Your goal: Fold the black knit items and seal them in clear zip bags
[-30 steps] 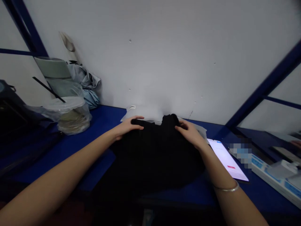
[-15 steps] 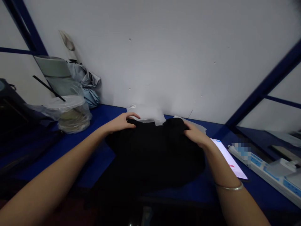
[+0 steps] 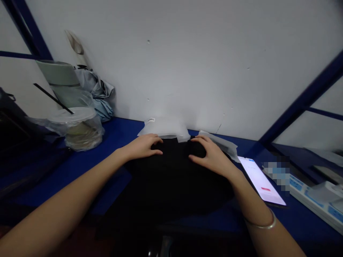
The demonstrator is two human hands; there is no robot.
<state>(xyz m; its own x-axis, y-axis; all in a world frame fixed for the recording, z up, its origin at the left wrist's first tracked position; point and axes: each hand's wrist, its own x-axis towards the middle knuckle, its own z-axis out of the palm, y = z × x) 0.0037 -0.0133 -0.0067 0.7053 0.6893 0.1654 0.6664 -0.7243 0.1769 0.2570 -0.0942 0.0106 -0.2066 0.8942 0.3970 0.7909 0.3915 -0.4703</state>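
A black garment, possibly a T-shirt, lies spread on the blue table in front of me; its folds are lost in the dark. On its far left part rests my left hand, open, thumb and fingers apart. My right hand touches the far right part, also open, with thumb and fingers making a C over dark cloth. Just beyond the garment's far edge lies a translucent plastic bag with a small label. A second pale plastic bag lies behind my right hand.
A lit phone and a white power strip lie at the right. To the left stand a lidded cup in plastic with a black straw, a grey-green container and a folded umbrella. A white wall closes the back.
My right hand has moved left and inward over the garment, its fingers now apart. My left hand sits slightly lower. The garment's raised far edge has dropped, showing more of the plastic bags.
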